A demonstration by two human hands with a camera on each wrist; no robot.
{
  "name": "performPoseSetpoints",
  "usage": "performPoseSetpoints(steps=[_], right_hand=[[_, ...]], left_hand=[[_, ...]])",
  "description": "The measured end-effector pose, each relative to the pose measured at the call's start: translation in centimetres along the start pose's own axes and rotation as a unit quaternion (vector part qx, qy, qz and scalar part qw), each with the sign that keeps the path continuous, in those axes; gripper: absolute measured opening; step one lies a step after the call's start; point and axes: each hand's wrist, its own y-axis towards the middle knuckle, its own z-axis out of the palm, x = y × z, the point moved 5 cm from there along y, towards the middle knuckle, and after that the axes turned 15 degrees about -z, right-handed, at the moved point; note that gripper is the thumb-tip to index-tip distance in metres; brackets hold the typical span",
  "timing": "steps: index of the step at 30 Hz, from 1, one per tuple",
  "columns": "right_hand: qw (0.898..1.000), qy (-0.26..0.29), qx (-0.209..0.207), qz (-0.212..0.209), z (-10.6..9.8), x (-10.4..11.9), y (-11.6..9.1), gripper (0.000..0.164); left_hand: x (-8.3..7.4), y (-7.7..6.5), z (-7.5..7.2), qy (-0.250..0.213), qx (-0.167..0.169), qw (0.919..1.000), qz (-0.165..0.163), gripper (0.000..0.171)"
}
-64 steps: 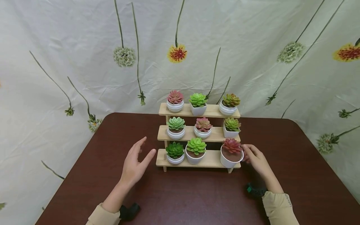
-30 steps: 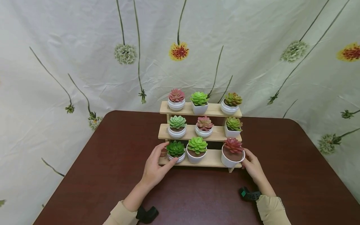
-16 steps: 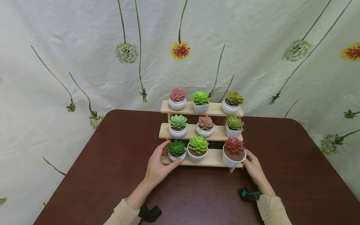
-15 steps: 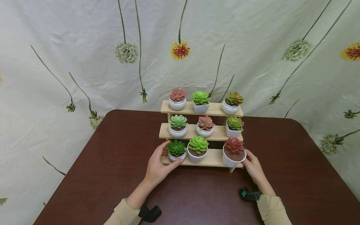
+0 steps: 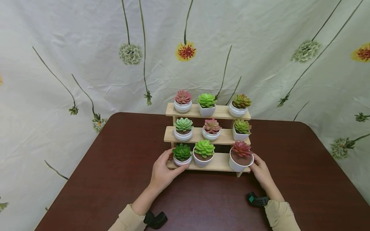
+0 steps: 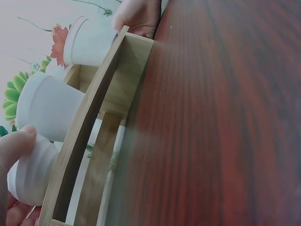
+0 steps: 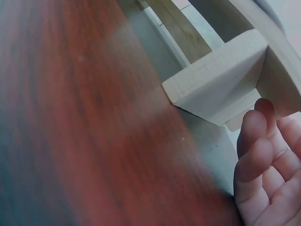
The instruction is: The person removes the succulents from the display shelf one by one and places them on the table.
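A three-tier wooden shelf [image 5: 218, 165] bears several succulents in white pots. My left hand [image 5: 163, 173] grips the dark green potted succulent [image 5: 182, 153] at the left of the lowest tier. In the left wrist view its thumb presses the white pot [image 6: 35, 176], with fingers on the other side. At that tier's right end my right hand [image 5: 261, 171] holds the side of the red potted succulent [image 5: 240, 157]; its fingertips are partly hidden behind the pot. The right wrist view shows curled fingers [image 7: 254, 160] beside the shelf's end leg. Between these two pots stands a bright green potted succulent [image 5: 203, 154].
The shelf stands on a dark red-brown table [image 5: 115, 154]. A pale flower-printed cloth [image 5: 86, 48] hangs behind the table. Several more potted succulents, such as a pink one [image 5: 212, 128], fill the upper two tiers.
My left hand has come in from the left and taken hold of the dark green succulent's pot. My right hand has shifted slightly lower beside the red one. The pots stay on their tiers.
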Motion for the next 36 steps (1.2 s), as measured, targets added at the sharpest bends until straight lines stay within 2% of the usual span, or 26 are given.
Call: performPoseSetpoints(steps=[7,11,16,22,29,36], right_hand=[[1.000,0.002,0.011,-0.011,0.2,-0.1,-0.1,0.027],[1.000,0.000,0.010,-0.014,0.2,-0.1,-0.1,0.024],[1.000,0.000,0.008,-0.017,0.1,0.1,0.0,0.018],[1.000,-0.007,0.012,-0.012,0.1,0.1,0.0,0.028],[1.000,-0.006,0.013,-0.005,0.1,0.3,0.1,0.027],[1.000,-0.008,0.016,0.001,0.1,0.2,0.1,0.029]], left_hand=[[0.0,-0.3,-0.3,-0.020,-0.010,0.9996,0.016,0.060],[0.0,-0.2,-0.6,-0.040,-0.013,0.9989,0.023,0.060],[0.2,0.2,-1.3,-0.052,-0.025,0.9983,0.013,0.059],[0.5,0.8,-2.3,-0.056,-0.053,0.9969,0.011,0.059],[0.9,1.3,-3.4,-0.057,-0.071,0.9958,0.001,0.059],[0.9,1.5,-4.2,-0.065,-0.088,0.9939,0.014,0.057]])
